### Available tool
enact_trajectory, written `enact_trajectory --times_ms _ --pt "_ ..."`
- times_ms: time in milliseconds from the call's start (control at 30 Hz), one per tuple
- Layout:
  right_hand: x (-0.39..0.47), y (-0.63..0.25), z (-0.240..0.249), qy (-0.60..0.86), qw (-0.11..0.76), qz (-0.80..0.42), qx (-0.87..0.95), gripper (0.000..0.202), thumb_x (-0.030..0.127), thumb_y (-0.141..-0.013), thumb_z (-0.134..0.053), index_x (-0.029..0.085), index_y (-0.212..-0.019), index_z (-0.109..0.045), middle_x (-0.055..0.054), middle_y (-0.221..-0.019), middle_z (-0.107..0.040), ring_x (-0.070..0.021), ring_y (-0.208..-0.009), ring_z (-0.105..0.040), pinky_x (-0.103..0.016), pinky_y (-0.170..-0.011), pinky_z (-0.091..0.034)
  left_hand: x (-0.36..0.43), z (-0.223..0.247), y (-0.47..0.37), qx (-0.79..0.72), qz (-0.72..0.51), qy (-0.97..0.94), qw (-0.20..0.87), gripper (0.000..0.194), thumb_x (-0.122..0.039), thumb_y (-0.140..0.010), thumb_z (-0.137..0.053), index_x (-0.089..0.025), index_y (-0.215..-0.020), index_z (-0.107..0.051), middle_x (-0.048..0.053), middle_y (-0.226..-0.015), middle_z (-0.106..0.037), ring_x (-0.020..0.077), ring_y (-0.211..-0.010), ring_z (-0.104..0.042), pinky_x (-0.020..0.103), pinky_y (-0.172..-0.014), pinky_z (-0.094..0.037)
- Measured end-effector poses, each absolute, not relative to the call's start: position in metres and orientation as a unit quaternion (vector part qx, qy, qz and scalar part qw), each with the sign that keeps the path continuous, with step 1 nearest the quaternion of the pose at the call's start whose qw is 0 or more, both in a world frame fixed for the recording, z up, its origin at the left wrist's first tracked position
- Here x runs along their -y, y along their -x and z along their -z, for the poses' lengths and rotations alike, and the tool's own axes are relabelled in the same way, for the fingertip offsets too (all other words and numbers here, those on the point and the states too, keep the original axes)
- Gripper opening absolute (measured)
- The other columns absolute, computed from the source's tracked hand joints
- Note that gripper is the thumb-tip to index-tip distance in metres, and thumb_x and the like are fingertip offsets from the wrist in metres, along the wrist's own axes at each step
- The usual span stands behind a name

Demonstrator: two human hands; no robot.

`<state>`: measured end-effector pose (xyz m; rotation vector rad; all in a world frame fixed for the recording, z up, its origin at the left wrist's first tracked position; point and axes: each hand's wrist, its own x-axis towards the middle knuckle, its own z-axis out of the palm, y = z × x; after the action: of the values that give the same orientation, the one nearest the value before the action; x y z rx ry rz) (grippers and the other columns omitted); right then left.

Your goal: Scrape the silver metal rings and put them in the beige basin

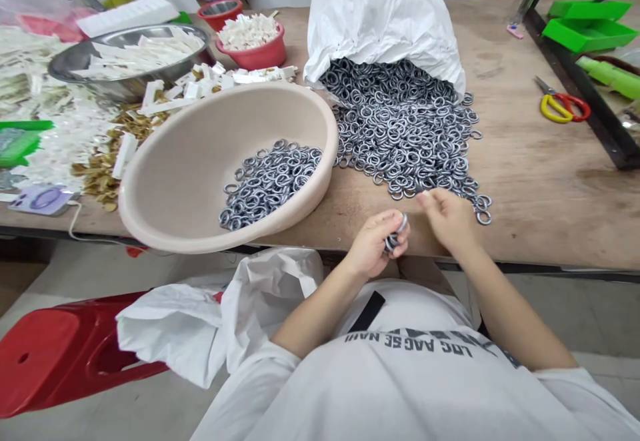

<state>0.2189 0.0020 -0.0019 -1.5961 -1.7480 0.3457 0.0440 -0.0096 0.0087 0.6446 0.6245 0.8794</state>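
My left hand (373,244) is closed around several grey metal rings (391,243), just over the table's front edge. To its right, my right hand (450,220) has thumb and fingers pinched together at the near edge of a ring pile (410,128). Something dark shows at those fingertips, too small to make out. The pile spills from the mouth of a white sack (383,14). Left of the hands, a large beige basin (175,154) holds more rings (275,181), gathered on its right side.
Scissors (563,104) with red and yellow handles lie at the right, near green trays (575,33) and a black bar. White plastic pieces fill a steel bowl (95,81) and a red bowl (260,54) at the left. Below stands a red stool (45,354) beside a white sack (270,288).
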Motion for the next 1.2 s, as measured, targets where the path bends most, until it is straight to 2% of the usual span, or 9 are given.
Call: enact_trajectory --times_ms 167,333,500,667,800,933,1000,1100,1200 --pt "-0.01 -0.269 -0.004 0.693 0.378 -0.107 0.605 0.042 0.059 -0.092 -0.053 0.021 -0.085 -0.068 0.0 -0.067 -0.06 -0.0157 -0.062 -0.051 -0.028 -0.06 -0.032 0.014 -0.016 -0.037 -0.289 -0.425 -0.293 0.806 0.026 -0.033 -0.087 -0.065 -0.014 -0.074 -0.053 -0.002 -0.065 -0.051 0.0045 -0.044 -0.047 0.017 -0.04 -0.028" --pt "0.002 -0.327 0.007 0.739 0.289 -0.081 0.603 0.038 0.055 -0.08 -0.069 0.022 -0.099 -0.073 -0.007 -0.089 -0.068 -0.0241 -0.082 -0.06 -0.034 -0.071 -0.041 0.004 -0.013 -0.037 -0.32 -0.432 -0.256 0.803 0.028 -0.028 -0.082 -0.068 -0.019 -0.107 -0.061 -0.003 -0.073 -0.059 0.0069 -0.049 -0.054 0.015 -0.038 -0.03" --pt "0.003 -0.341 0.023 0.73 0.294 -0.109 0.607 0.031 0.041 -0.084 -0.066 0.021 -0.107 -0.071 -0.01 -0.103 -0.07 -0.0267 -0.094 -0.062 -0.038 -0.081 -0.045 0.0 -0.011 -0.042 -0.342 -0.423 -0.22 0.81 0.023 -0.033 -0.079 -0.067 -0.018 -0.095 -0.058 -0.002 -0.077 -0.062 0.0097 -0.057 -0.062 0.015 -0.038 -0.035" --pt "-0.002 -0.316 0.013 0.707 0.361 -0.106 0.599 0.029 0.044 -0.09 -0.058 0.02 -0.094 -0.073 -0.007 -0.089 -0.069 -0.0234 -0.084 -0.06 -0.034 -0.074 -0.042 -0.003 -0.012 -0.046 -0.381 -0.442 -0.234 0.777 0.027 -0.036 -0.075 -0.072 -0.018 -0.086 -0.054 -0.001 -0.08 -0.064 0.0126 -0.064 -0.067 0.017 -0.039 -0.038" --pt "0.004 -0.276 -0.004 0.633 0.431 -0.279 0.58 0.032 0.047 -0.092 -0.057 0.019 -0.084 -0.069 -0.001 -0.07 -0.061 -0.0158 -0.065 -0.051 -0.028 -0.06 -0.036 -0.003 -0.008 -0.055 -0.395 -0.46 -0.328 0.724 0.026 -0.034 -0.075 -0.075 -0.019 -0.088 -0.058 -0.002 -0.077 -0.061 0.0072 -0.054 -0.057 0.016 -0.037 -0.028" --pt "0.012 -0.246 -0.019 0.538 0.408 -0.412 0.612 0.031 0.047 -0.092 -0.058 0.019 -0.083 -0.066 0.001 -0.074 -0.061 -0.0142 -0.07 -0.053 -0.027 -0.067 -0.04 0.001 -0.005 -0.061 -0.417 -0.439 -0.47 0.643 0.032 -0.044 -0.082 -0.07 -0.018 -0.101 -0.068 -0.001 -0.076 -0.059 0.0047 -0.053 -0.05 0.017 -0.042 -0.028" --pt "0.012 -0.239 -0.023 0.508 0.405 -0.44 0.62 0.031 0.047 -0.094 -0.057 0.019 -0.082 -0.064 0.0 -0.077 -0.062 -0.0148 -0.074 -0.055 -0.028 -0.071 -0.042 0.003 -0.005 -0.061 -0.407 -0.418 -0.521 0.623 0.032 -0.047 -0.086 -0.065 -0.016 -0.093 -0.069 -0.001 -0.072 -0.057 0.005 -0.053 -0.049 0.018 -0.046 -0.031" --pt "0.008 -0.23 -0.025 0.476 0.408 -0.466 0.624 0.034 0.047 -0.097 -0.052 0.02 -0.079 -0.061 0.0 -0.077 -0.063 -0.0155 -0.076 -0.057 -0.029 -0.073 -0.044 0.004 -0.005 -0.059 -0.372 -0.39 -0.549 0.639 0.036 -0.047 -0.088 -0.062 -0.014 -0.076 -0.063 -0.002 -0.067 -0.053 0.0047 -0.052 -0.046 0.019 -0.048 -0.033" --pt "0.007 -0.223 -0.022 0.471 0.416 -0.465 0.624 0.037 0.049 -0.098 -0.048 0.02 -0.076 -0.057 0.001 -0.071 -0.059 -0.0147 -0.07 -0.055 -0.028 -0.069 -0.042 0.003 -0.006 -0.058 -0.35 -0.377 -0.487 0.706 0.034 -0.045 -0.086 -0.065 -0.014 -0.075 -0.06 -0.001 -0.07 -0.054 0.0043 -0.051 -0.044 0.018 -0.045 -0.032"
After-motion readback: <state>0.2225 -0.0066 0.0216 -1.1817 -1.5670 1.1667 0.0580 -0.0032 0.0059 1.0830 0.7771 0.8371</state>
